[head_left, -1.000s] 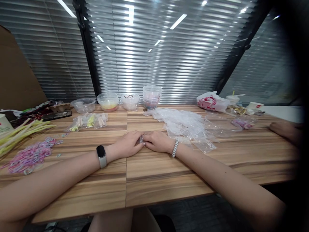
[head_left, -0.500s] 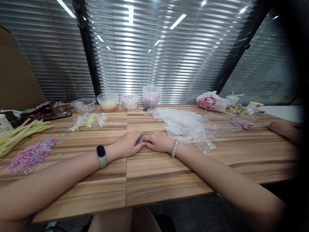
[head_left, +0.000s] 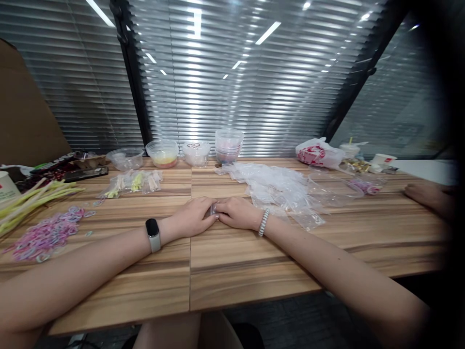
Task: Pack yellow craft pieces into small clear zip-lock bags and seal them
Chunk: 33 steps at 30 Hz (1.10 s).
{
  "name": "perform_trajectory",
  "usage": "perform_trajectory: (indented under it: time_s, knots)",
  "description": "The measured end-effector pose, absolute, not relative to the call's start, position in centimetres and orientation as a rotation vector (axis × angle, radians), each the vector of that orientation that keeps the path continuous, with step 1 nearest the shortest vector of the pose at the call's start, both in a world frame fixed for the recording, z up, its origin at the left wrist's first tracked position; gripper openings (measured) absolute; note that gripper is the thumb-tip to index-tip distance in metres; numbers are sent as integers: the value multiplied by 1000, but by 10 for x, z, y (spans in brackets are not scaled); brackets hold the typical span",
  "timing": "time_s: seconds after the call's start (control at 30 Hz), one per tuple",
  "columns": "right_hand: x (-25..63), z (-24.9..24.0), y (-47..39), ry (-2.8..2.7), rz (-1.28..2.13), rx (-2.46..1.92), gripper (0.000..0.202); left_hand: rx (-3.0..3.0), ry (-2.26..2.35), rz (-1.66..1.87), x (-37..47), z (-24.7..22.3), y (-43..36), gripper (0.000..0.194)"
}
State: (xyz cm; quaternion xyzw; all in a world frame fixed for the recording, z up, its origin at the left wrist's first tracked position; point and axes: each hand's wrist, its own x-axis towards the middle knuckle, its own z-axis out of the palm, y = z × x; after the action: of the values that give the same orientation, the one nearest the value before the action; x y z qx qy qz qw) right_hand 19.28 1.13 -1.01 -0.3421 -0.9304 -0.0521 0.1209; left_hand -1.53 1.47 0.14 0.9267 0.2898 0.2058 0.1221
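Note:
My left hand (head_left: 198, 215) and my right hand (head_left: 237, 212) rest on the wooden table with their fingertips meeting. Both have closed fingers. Between them shows a sliver of something small, shiny and see-through (head_left: 212, 209); the fingers hide most of it, so its kind cannot be made out. A heap of clear plastic bags (head_left: 271, 184) lies just beyond my right hand. Farther to the left are small filled bags (head_left: 136, 182) with yellow and pale pieces inside. A pile of pink and purple small loops (head_left: 51, 232) lies beyond my left forearm.
Yellow and pale fuzzy stems (head_left: 32, 201) lie at the left edge near a phone (head_left: 86, 174). Along the back stand clear plastic bowls (head_left: 162, 154) and stacked tubs (head_left: 228, 145). A red-and-white plastic bag (head_left: 319, 152) sits back right. Another person's hand (head_left: 423, 191) rests at far right.

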Motion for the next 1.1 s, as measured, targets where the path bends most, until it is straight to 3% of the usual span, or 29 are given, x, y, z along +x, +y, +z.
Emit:
perform_trajectory:
  time_s: [1.1]
  knots:
    - [193, -10, 11, -2712, -146, -987, 20, 2719, 866, 590, -16, 2, 13, 31]
